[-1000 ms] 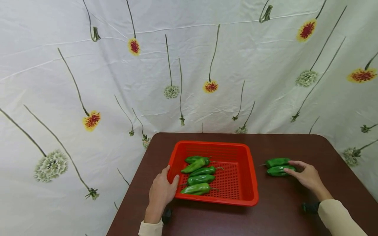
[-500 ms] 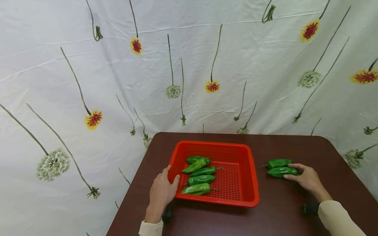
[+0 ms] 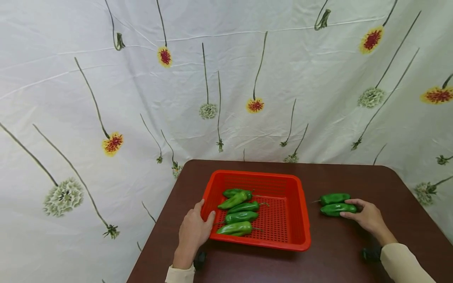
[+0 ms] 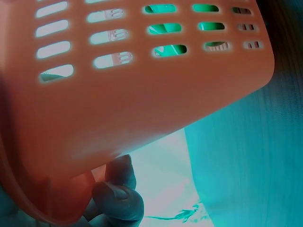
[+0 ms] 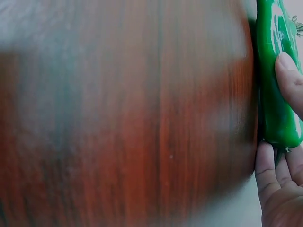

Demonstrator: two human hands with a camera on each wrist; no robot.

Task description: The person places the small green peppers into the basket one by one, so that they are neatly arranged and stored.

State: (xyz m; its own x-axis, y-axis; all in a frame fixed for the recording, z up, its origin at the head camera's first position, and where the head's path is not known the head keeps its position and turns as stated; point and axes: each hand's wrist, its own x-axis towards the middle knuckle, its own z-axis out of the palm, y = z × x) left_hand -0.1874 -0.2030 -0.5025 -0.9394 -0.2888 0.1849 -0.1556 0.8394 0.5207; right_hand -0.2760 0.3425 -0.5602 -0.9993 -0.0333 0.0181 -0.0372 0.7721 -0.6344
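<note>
A red plastic basket [image 3: 262, 244] with slotted walls stands on the table, several green chili peppers [image 3: 242, 217] lying in its left half. My left hand [image 3: 194, 228] grips its left side near the front corner, thumb over the rim; curled fingertips [image 4: 120, 201] show there in the left wrist view. Right of the basket, two more green peppers lie side by side. On the nearer pepper [image 3: 332, 210], my right hand [image 3: 369, 217] has its thumb and fingers around the right end. In the right wrist view the thumb presses that pepper [image 5: 274, 101], fingers at its stem end. The farther pepper [image 3: 336, 198] lies just behind.
The dark brown wooden table [image 3: 244, 267] has rounded far corners. Close behind its far edge hangs a white cloth [image 3: 141, 90] printed with flowers. Black wrist devices sit below both hands.
The right hand's fingers have shifted from the right ends of both peppers onto the nearer one. The left hand stays at the basket's side. The head view has shifted slightly.
</note>
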